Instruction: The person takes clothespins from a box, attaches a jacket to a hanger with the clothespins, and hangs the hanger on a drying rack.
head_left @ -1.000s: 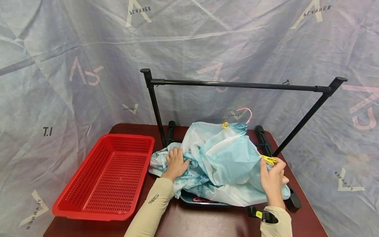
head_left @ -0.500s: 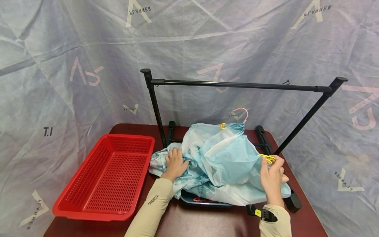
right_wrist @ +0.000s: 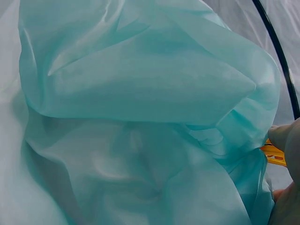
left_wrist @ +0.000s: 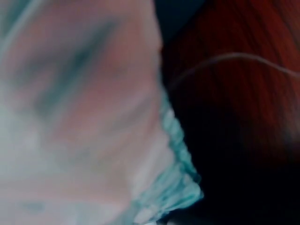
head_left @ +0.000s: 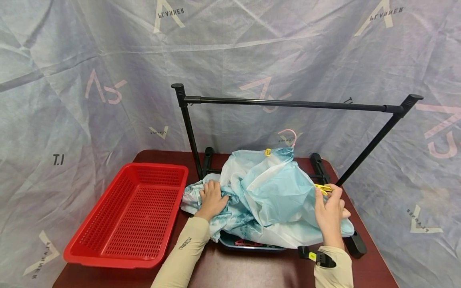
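Note:
A light blue and white tie-dye garment point(head_left: 277, 192) of thin cloth lies heaped in the middle of the table. My left hand point(head_left: 213, 200) rests on its bunched left part, thumb spread from the fingers. In the left wrist view the cloth point(left_wrist: 93, 117) is blurred and close to the lens. My right hand point(head_left: 330, 214) pinches a yellow clothespin point(head_left: 323, 188) at the garment's right edge. The right wrist view shows this clothespin point(right_wrist: 274, 154) against the gathered cloth. A second yellow clothespin point(head_left: 267, 152) sits at the top edge, near a pink hanger hook point(head_left: 293, 136). The hanger's body is hidden.
A red perforated basket point(head_left: 135, 224) stands at the left. A black garment rack point(head_left: 288, 103) spans behind the cloth, its feet on the table point(head_left: 237, 268). Partly under the garment is a dark tray point(head_left: 248, 247) with reddish items. A grey printed sheet point(head_left: 108, 80) hangs behind.
The pink hook and the top clothespin have shifted left. My right hand has moved slightly left and up with its clothespin. My left hand stays nearly in place.

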The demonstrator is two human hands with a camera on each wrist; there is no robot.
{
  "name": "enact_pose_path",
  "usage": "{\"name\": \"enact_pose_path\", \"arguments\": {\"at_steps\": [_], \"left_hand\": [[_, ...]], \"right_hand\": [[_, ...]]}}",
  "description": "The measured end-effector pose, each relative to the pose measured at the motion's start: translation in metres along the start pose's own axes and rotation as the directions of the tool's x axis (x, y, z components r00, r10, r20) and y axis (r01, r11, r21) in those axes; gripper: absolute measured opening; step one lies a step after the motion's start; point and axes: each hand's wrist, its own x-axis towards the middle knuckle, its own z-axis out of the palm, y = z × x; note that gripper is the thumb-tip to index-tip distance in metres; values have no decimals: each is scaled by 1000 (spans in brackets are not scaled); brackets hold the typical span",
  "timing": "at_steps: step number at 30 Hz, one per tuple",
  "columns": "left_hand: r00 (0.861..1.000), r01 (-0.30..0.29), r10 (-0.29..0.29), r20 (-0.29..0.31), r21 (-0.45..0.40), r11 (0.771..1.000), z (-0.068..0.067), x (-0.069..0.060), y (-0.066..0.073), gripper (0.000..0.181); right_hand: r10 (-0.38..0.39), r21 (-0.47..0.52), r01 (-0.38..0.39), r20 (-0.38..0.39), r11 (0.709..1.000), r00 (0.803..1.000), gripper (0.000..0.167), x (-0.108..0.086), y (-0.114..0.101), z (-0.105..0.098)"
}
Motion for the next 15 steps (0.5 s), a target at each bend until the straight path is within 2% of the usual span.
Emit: {"name": "enact_pose_path", "arguments": {"at_steps": [6,15], "left_hand": [[1000,1,-1,-7,0,1000,1,1,-3,28],[1000,10,-10,-2,-19,1000,-2,-2,-3,40]], "right_hand": [[-11,16,11,-16,1000,1000,38,0,-2,0],[-54,40,56,-47,998,997,36,1,-7,-1]]}}
